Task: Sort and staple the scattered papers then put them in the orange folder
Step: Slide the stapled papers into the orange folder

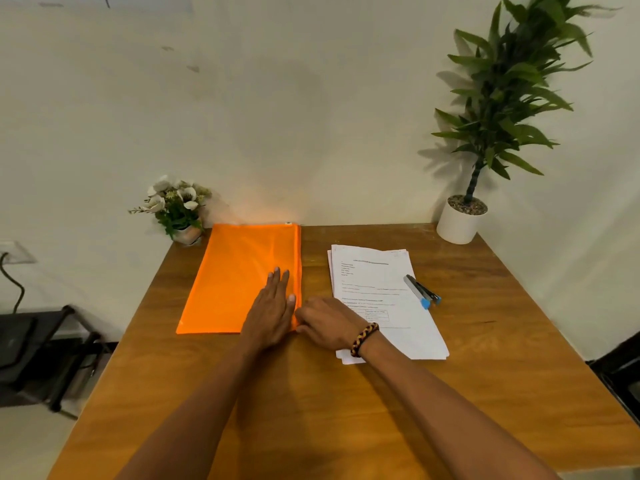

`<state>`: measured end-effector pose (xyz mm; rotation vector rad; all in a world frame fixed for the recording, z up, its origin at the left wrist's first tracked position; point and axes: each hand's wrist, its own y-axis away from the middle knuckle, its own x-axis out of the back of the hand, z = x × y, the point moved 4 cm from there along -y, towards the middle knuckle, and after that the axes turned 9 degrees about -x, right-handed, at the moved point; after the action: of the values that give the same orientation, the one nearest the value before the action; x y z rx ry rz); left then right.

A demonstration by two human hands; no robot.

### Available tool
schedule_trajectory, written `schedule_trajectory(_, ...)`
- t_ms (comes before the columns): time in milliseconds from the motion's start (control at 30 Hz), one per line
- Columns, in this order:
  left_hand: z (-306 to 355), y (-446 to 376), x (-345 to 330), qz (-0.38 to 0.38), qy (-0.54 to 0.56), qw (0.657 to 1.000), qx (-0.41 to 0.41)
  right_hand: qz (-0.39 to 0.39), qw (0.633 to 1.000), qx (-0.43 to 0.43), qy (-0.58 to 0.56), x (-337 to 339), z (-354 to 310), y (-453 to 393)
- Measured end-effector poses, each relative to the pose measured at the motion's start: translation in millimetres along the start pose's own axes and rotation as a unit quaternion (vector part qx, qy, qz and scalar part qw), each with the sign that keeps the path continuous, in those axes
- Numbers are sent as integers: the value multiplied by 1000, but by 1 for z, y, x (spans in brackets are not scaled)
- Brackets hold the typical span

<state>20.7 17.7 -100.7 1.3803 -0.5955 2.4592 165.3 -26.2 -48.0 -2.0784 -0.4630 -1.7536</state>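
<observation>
Bare forearms without sleeves, a braided black, yellow and red bracelet (363, 339) around the right wrist

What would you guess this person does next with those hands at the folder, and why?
Probably open the flat orange plastic folder along its right edge. The left hand presses flat on it, while the right hand has its fingers curled at the folder's near right corner. The stack of white printed papers lies outside it, with the grey and blue stapler on top.

Folder (235, 278) at table (346, 410) back left, papers (377, 299) right of it. Stapler (420, 292) on papers. Plants (176, 206) behind.
</observation>
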Motion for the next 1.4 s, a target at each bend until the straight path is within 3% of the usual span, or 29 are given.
schedule_trajectory(200,0,2,-8,-48,-68,996,-24,2,999,8,32,9,6,-5)
schedule_trajectory(700,5,6,-8,-83,-135,987,-13,19,985,-146,93,5,29,-56)
schedule_trajectory(1400,15,30,-5,-116,-122,985,-26,80,969,-208,102,12,45,-104)
